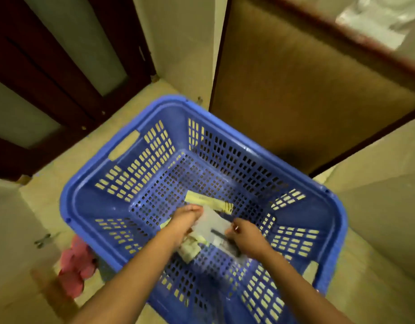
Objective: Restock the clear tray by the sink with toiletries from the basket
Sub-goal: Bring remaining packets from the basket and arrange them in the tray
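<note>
Both hands, left hand (185,220) and right hand (246,237), deep in blue slotted plastic basket (85,206), seemingly pinching clear plastic packet (211,223); open floor beyond rim.

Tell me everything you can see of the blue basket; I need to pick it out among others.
The blue basket is a large rectangular tub that looks like moulded plastic, with a thick rounded rim, slotted sloping walls, a perforated floor and a handle cut-out at each end. It stands upright on the tiled floor beside a brown cabinet front. Nearly empty, it holds a few packets at the bottom. The left hand and the right hand reach inside, handling a clear packet.
</note>
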A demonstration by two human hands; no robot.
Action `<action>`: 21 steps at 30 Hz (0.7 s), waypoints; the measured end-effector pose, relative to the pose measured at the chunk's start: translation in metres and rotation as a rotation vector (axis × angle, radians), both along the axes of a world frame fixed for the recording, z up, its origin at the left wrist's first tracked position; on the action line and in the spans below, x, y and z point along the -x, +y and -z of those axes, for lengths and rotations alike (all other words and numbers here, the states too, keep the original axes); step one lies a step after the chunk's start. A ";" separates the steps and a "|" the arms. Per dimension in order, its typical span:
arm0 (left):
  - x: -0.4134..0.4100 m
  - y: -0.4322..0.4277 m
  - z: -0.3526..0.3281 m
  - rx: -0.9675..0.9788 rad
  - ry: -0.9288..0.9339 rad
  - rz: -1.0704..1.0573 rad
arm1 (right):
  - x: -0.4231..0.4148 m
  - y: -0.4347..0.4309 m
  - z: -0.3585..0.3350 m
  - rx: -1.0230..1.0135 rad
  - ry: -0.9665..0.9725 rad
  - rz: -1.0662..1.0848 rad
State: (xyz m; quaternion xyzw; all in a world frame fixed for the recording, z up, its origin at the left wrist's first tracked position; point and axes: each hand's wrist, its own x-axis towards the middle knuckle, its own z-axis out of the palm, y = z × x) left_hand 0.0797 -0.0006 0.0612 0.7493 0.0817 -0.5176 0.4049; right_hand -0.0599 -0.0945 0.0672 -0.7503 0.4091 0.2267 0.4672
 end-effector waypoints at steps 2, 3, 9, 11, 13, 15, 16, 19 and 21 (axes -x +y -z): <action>-0.004 -0.002 -0.042 0.150 0.120 -0.167 | 0.000 0.007 -0.033 -0.018 -0.161 0.269; -0.005 -0.002 -0.064 0.216 0.149 -0.193 | -0.002 0.009 -0.053 -0.039 -0.236 0.393; 0.009 0.016 -0.187 0.498 0.133 -0.055 | -0.017 0.018 -0.187 -0.019 -0.518 0.633; 0.017 0.022 -0.218 0.569 0.112 -0.063 | -0.016 0.023 -0.223 0.011 -0.595 0.627; 0.022 0.028 -0.248 0.639 0.067 -0.055 | -0.012 0.031 -0.257 0.010 -0.660 0.632; 0.024 0.031 -0.272 0.708 0.036 -0.023 | -0.007 0.037 -0.284 0.040 -0.717 0.648; 0.026 0.032 -0.280 0.734 0.022 -0.009 | -0.005 0.039 -0.294 0.055 -0.737 0.650; 0.035 0.036 -0.303 0.789 -0.043 0.071 | 0.010 0.049 -0.318 0.033 -0.811 0.691; 0.045 0.036 -0.311 0.809 -0.095 0.127 | 0.023 0.055 -0.325 0.014 -0.838 0.704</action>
